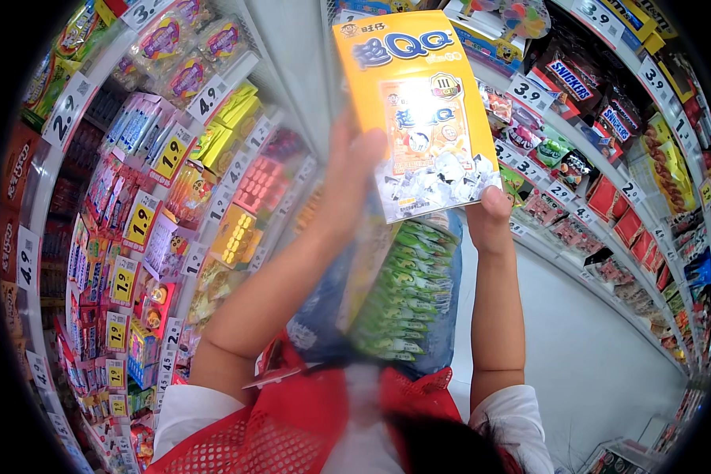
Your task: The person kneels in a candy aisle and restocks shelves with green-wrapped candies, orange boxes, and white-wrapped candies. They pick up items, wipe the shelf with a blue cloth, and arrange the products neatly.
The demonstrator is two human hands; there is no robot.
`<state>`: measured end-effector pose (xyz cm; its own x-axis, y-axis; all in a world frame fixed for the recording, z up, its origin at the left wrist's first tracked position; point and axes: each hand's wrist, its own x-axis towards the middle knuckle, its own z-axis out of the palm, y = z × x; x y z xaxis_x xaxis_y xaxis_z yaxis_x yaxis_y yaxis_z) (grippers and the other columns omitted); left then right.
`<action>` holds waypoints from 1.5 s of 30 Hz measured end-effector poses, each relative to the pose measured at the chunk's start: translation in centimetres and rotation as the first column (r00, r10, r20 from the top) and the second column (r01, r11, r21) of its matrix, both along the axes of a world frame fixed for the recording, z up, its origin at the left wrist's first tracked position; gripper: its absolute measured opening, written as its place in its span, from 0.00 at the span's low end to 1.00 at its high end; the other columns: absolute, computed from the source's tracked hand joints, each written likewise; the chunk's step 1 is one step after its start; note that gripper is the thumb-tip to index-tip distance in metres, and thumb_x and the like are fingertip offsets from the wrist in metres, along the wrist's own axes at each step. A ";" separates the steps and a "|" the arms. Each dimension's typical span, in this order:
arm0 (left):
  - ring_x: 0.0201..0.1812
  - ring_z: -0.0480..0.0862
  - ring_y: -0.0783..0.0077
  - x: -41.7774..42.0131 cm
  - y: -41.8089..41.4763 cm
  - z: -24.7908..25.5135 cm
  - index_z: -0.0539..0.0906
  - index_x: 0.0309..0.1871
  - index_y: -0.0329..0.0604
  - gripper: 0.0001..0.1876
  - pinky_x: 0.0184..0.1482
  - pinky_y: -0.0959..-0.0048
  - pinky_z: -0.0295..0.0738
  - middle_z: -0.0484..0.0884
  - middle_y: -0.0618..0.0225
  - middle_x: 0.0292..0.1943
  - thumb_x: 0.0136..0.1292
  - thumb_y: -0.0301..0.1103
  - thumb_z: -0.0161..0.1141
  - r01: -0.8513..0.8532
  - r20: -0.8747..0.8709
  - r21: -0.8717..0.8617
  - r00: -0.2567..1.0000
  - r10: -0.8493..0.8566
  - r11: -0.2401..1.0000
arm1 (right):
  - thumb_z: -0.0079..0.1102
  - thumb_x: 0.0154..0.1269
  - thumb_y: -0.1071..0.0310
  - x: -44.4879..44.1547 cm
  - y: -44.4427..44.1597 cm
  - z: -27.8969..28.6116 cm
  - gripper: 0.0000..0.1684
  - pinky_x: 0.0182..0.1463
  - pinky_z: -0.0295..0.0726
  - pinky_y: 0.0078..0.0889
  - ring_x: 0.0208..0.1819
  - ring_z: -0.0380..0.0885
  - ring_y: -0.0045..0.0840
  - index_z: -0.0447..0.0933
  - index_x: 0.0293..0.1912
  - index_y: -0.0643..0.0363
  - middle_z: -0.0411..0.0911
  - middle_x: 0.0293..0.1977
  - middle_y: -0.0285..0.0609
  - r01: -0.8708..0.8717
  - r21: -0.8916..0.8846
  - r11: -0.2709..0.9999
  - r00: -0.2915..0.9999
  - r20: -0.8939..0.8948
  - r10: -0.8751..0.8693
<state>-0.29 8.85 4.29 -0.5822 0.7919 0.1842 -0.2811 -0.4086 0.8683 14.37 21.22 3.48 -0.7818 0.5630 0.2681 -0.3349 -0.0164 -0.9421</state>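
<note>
A yellow and white candy box [426, 112] with QQ lettering is raised in front of me, its printed face toward the camera. My right hand [490, 219] grips its lower right corner, thumb on the front. My left hand [355, 160], blurred by motion, is at the box's left edge; whether its fingers press on it cannot be told. Below the box, a row of green packets [403, 290] sits beside a pale, blurred carton flap [364, 278], above something blue [453, 332] that is partly hidden.
Shelves of packaged sweets with price tags [172, 155] curve along the left. More shelves on the right hold Snickers bags [569, 77] and other packets. Pale floor [575, 332] shows at the lower right. A red mesh vest [260, 426] covers my torso.
</note>
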 end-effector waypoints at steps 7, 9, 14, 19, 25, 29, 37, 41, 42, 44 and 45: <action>0.65 0.76 0.66 -1.3 0.2 -1.3 0.65 0.71 0.38 0.34 0.67 0.63 0.72 0.73 0.58 0.67 0.77 0.58 0.43 -0.060 0.005 -0.002 0.998 0.060 0.998 | 0.60 0.51 0.23 -0.1 -0.3 -0.7 0.69 0.72 0.63 0.38 0.71 0.65 0.34 0.54 0.75 0.68 0.63 0.70 0.49 -0.030 0.054 0.998 0.998 -0.049 0.033; 0.65 0.76 0.66 -1.5 -0.2 -0.5 0.65 0.71 0.39 0.34 0.67 0.63 0.72 0.74 0.58 0.66 0.76 0.59 0.44 -0.045 0.000 -0.042 0.999 0.045 0.998 | 0.61 0.49 0.22 0.0 -0.3 -0.9 0.70 0.72 0.63 0.38 0.71 0.65 0.34 0.54 0.75 0.69 0.63 0.70 0.49 -0.033 0.059 0.998 0.998 -0.057 0.036; 0.72 0.67 0.62 -2.5 -0.9 0.8 0.50 0.78 0.41 0.42 0.70 0.60 0.66 0.63 0.55 0.72 0.72 0.58 0.51 0.021 -0.018 -0.071 1.000 -0.022 0.997 | 0.64 0.48 0.22 -0.1 -0.7 -0.7 0.72 0.72 0.63 0.40 0.71 0.64 0.34 0.55 0.74 0.69 0.64 0.70 0.49 -0.064 0.037 0.997 0.995 -0.078 0.067; 0.72 0.67 0.63 -3.4 -0.9 1.1 0.51 0.79 0.46 0.42 0.67 0.59 0.69 0.64 0.61 0.72 0.71 0.60 0.52 -0.027 -0.010 -0.095 1.000 0.026 0.995 | 0.65 0.46 0.22 0.9 0.1 -1.3 0.73 0.73 0.63 0.40 0.71 0.64 0.35 0.55 0.74 0.70 0.63 0.70 0.50 -0.068 0.020 0.998 0.997 -0.028 0.068; 0.69 0.70 0.63 -3.6 -1.5 2.2 0.52 0.79 0.49 0.41 0.64 0.61 0.72 0.65 0.60 0.72 0.68 0.51 0.56 -0.029 -0.038 -0.029 0.999 0.028 0.999 | 0.63 0.46 0.21 2.3 0.9 -1.6 0.74 0.75 0.57 0.41 0.74 0.59 0.37 0.55 0.74 0.71 0.57 0.73 0.51 -0.101 0.085 0.991 0.995 0.023 0.099; 0.68 0.72 0.60 -4.1 -1.7 2.5 0.53 0.79 0.48 0.44 0.62 0.60 0.75 0.65 0.55 0.71 0.62 0.45 0.61 -0.030 -0.130 -0.026 0.991 0.026 0.999 | 0.63 0.46 0.22 3.0 1.1 -1.5 0.73 0.76 0.54 0.43 0.76 0.56 0.38 0.54 0.74 0.72 0.56 0.74 0.52 -0.084 0.124 0.989 0.996 0.033 0.081; 0.62 0.77 0.66 -3.3 -1.0 4.7 0.58 0.74 0.46 0.41 0.55 0.62 0.79 0.72 0.60 0.63 0.63 0.50 0.63 -0.199 -0.069 -0.129 0.979 0.191 0.971 | 0.49 0.66 0.28 1.9 0.8 -0.9 0.55 0.72 0.65 0.42 0.71 0.66 0.36 0.57 0.73 0.66 0.65 0.70 0.48 0.109 -0.069 0.992 0.991 -0.067 -0.113; 0.57 0.80 0.72 -3.2 -1.0 5.7 0.61 0.73 0.48 0.34 0.46 0.66 0.84 0.75 0.65 0.61 0.71 0.51 0.58 -0.214 -0.172 -0.211 0.969 0.180 0.954 | 0.35 0.76 0.32 0.4 0.8 -0.1 0.45 0.67 0.74 0.39 0.67 0.72 0.33 0.59 0.72 0.61 0.68 0.68 0.46 0.237 -0.393 0.889 0.940 -0.138 -0.312; 0.57 0.79 0.75 -3.1 -1.1 6.0 0.65 0.72 0.50 0.29 0.41 0.73 0.85 0.75 0.66 0.61 0.73 0.48 0.58 -0.199 -0.167 -0.206 0.972 0.166 0.958 | 0.34 0.75 0.30 0.7 1.1 0.2 0.47 0.68 0.73 0.39 0.67 0.71 0.33 0.58 0.73 0.61 0.68 0.68 0.46 0.240 -0.423 0.873 0.940 -0.124 -0.319; 0.56 0.80 0.76 -3.1 -1.1 5.7 0.67 0.71 0.49 0.28 0.39 0.75 0.85 0.75 0.66 0.61 0.73 0.45 0.59 -0.195 -0.203 -0.202 0.967 0.154 0.960 | 0.33 0.72 0.26 1.3 2.1 0.2 0.51 0.68 0.73 0.38 0.68 0.71 0.34 0.58 0.73 0.60 0.68 0.69 0.46 0.220 -0.484 0.847 0.951 -0.088 -0.297; 0.55 0.80 0.76 -3.0 -1.1 5.7 0.68 0.71 0.49 0.27 0.39 0.76 0.85 0.75 0.66 0.61 0.72 0.44 0.60 -0.189 -0.222 -0.197 0.964 0.144 0.962 | 0.33 0.73 0.26 2.0 3.0 0.0 0.50 0.68 0.73 0.38 0.68 0.71 0.34 0.58 0.73 0.60 0.68 0.69 0.46 0.203 -0.486 0.850 0.959 -0.076 -0.272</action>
